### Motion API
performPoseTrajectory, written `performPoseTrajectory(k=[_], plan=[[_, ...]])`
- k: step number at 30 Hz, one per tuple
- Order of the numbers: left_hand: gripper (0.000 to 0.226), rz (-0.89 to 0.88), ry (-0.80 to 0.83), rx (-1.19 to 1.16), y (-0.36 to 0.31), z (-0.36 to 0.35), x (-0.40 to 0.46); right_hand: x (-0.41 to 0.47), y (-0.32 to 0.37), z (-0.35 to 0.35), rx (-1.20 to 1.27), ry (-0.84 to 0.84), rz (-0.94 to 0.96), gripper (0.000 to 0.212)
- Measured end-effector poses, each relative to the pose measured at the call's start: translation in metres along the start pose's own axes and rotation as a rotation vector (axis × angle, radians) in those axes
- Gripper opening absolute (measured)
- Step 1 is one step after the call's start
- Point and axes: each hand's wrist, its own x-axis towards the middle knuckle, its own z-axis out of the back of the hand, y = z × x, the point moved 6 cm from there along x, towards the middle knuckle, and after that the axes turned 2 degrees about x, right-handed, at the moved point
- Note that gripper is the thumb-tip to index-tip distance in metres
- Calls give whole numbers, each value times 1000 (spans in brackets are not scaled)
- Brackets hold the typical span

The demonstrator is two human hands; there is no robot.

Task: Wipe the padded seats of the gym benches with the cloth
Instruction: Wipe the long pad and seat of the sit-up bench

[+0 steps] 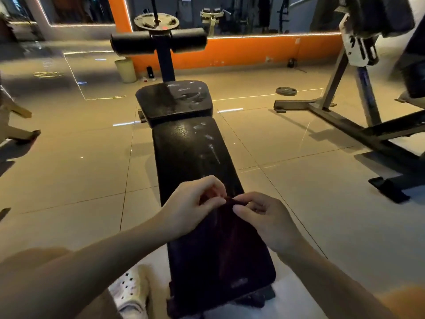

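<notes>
A black padded gym bench runs away from me, with a long back pad [190, 155] and a shorter seat pad [174, 102] beyond it. Pale smears and worn patches mark both pads. A dark reddish cloth [226, 236] hangs over the near end of the long pad. My left hand [193, 203] and my right hand [264, 215] pinch the cloth's top edge between fingers and thumbs, close together above the pad.
Two black foam rollers [158, 42] and a weight plate stand at the bench's far end. A metal rack frame [345, 111] fills the right side, with a loose plate [286, 90] on the tiled floor. A pale bin [126, 70] stands by the orange wall. My white shoe [131, 291] is left of the bench.
</notes>
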Motion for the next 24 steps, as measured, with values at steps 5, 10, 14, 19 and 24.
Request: performPoseTrajectory(k=[5,10,14,19,24], plan=[[7,106,106,45,14,-14,11,16,-17,-8,88,64,-43,27],[11,182,70,-145,16,-11,32,30,-3,15,221,13,-12,14],[20,178,97,-85,11,-11,32,30,-4,16,221,-29,-32,14],[12,177,61,169,1,-7,27,22,-18,8,233,-47,-176,6],[13,190,17,307,4,14,18,10,-23,17,385,-140,-305,9]])
